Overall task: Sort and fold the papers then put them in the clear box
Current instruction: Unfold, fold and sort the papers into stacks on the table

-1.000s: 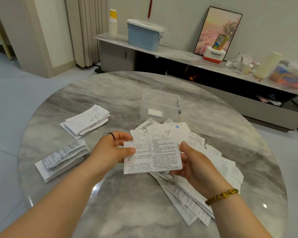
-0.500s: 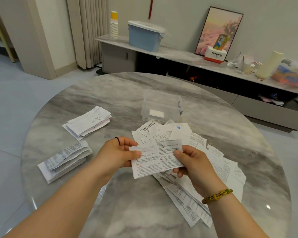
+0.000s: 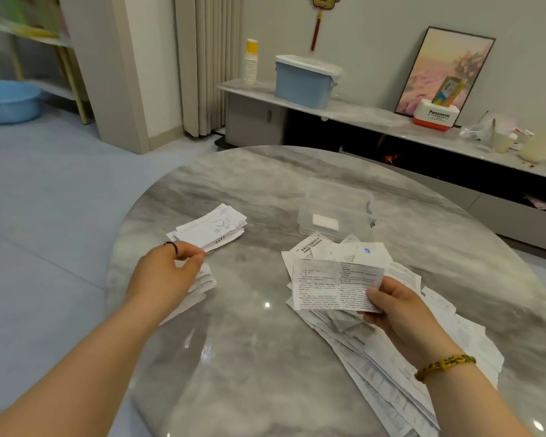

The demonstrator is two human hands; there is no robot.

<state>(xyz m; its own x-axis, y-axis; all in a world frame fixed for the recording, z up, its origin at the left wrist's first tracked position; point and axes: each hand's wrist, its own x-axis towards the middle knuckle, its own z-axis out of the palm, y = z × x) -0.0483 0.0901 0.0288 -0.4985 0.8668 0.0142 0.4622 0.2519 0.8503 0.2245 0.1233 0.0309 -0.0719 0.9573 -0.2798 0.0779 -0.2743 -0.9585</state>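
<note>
Two folded stacks lie at the left of the grey bench (image 3: 249, 342). The near stack (image 3: 204, 280) is partly under the left hand (image 3: 167, 275), whose fingers are loosely bent and hold nothing; the far stack (image 3: 212, 230) is just beyond. In the middle stands the clear box (image 3: 338, 197), a white rectangle (image 3: 325, 221) inside. The right hand (image 3: 397, 313) pinches a printed sheet (image 3: 331, 283), its small text unreadable, over the loose pile (image 3: 391, 367). Behind, a white and red carton (image 3: 435, 116) reads "Panasonic".
</note>
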